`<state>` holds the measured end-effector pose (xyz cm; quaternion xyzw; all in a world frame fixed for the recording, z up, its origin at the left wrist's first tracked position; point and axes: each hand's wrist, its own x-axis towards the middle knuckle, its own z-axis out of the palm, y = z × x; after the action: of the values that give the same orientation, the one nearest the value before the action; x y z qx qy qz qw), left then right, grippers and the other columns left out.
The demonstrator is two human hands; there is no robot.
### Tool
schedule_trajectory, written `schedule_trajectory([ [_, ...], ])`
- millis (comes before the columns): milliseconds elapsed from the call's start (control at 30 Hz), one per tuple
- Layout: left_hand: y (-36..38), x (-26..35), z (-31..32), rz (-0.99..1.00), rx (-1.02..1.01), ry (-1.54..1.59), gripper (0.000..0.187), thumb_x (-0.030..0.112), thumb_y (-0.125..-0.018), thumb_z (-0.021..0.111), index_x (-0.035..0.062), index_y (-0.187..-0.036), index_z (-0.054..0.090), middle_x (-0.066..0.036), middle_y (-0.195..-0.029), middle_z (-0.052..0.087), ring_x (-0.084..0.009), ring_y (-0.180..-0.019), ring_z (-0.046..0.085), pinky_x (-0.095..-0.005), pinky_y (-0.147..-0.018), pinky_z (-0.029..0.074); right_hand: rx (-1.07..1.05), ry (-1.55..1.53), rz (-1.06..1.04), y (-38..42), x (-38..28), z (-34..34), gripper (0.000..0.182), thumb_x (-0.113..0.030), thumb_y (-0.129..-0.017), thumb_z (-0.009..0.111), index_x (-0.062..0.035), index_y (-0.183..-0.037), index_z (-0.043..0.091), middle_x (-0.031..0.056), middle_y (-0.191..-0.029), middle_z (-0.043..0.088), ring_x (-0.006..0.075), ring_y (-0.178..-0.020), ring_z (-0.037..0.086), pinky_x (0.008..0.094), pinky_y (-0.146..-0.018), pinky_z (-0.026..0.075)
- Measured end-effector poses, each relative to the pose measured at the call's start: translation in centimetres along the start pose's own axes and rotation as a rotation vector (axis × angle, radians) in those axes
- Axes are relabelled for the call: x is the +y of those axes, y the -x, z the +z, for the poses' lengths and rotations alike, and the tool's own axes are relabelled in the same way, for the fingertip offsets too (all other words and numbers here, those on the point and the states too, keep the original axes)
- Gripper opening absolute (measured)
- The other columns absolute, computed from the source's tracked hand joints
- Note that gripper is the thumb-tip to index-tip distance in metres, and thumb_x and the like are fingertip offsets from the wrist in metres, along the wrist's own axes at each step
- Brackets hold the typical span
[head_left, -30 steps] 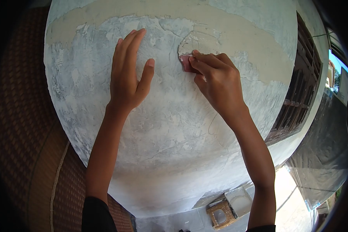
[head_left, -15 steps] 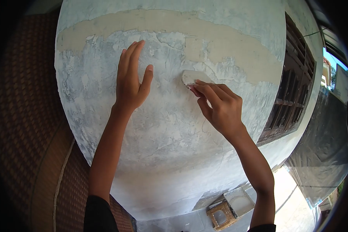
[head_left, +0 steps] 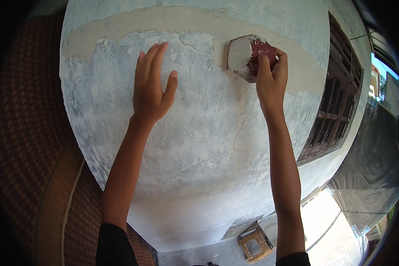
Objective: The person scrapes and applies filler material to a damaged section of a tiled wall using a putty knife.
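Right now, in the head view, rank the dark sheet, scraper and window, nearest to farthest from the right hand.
1. Scraper, held in the right hand.
2. Window, to that hand's right.
3. Dark sheet, farther right, beyond the window.

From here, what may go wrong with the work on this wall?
Putty covers the end of the maroon spreader away from the right hand; some might drop off. The spreader's edge looks crusted, so bits might scratch the wall. The left hand is open just below the beige band; sliding upward, it might smear that coat if wet.
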<state>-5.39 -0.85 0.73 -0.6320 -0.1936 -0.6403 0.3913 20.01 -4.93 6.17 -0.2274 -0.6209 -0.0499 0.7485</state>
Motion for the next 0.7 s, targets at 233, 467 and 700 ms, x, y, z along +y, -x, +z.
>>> schedule_trajectory([
  [233, 0.3, 0.0, 0.2, 0.022, -0.011, -0.054, 0.054, 0.025, -0.099, 0.051, 0.0051, -0.148, 0.042, -0.016, -0.147, 0.049, -0.0324, -0.140, 0.043, -0.0559, -0.120, 0.022, -0.018, 0.020, -0.128, -1.4, 1.1, 1.3, 0.036, -0.018, -0.099, 0.055, 0.0063, -0.125, 0.052, 0.0153, -0.102, 0.070, 0.0169, -0.085, 0.067, 0.0301, -0.076, 0.054],
  [467, 0.3, -0.2, 0.2, 0.042, 0.011, -0.081, 0.055, 0.025, -0.097, 0.053, 0.0035, -0.146, 0.043, -0.015, -0.145, 0.050, -0.0319, -0.139, 0.045, -0.0561, -0.119, 0.026, -0.058, 0.003, -0.099, -1.3, 1.4, 2.2, 0.034, -0.016, -0.099, 0.052, 0.0052, -0.125, 0.053, 0.0152, -0.103, 0.069, 0.0168, -0.089, 0.065, 0.0306, -0.081, 0.052],
  [700, 0.3, -0.4, 0.3, 0.063, 0.018, -0.069, 0.055, 0.025, -0.096, 0.054, 0.0034, -0.146, 0.043, -0.016, -0.145, 0.050, -0.0328, -0.139, 0.045, -0.0566, -0.119, 0.025, -0.036, 0.039, -0.077, -2.0, 2.0, 0.2, 0.033, -0.016, -0.101, 0.050, 0.0050, -0.126, 0.053, 0.0122, -0.105, 0.067, 0.0153, -0.090, 0.063, 0.0297, -0.082, 0.052],
])
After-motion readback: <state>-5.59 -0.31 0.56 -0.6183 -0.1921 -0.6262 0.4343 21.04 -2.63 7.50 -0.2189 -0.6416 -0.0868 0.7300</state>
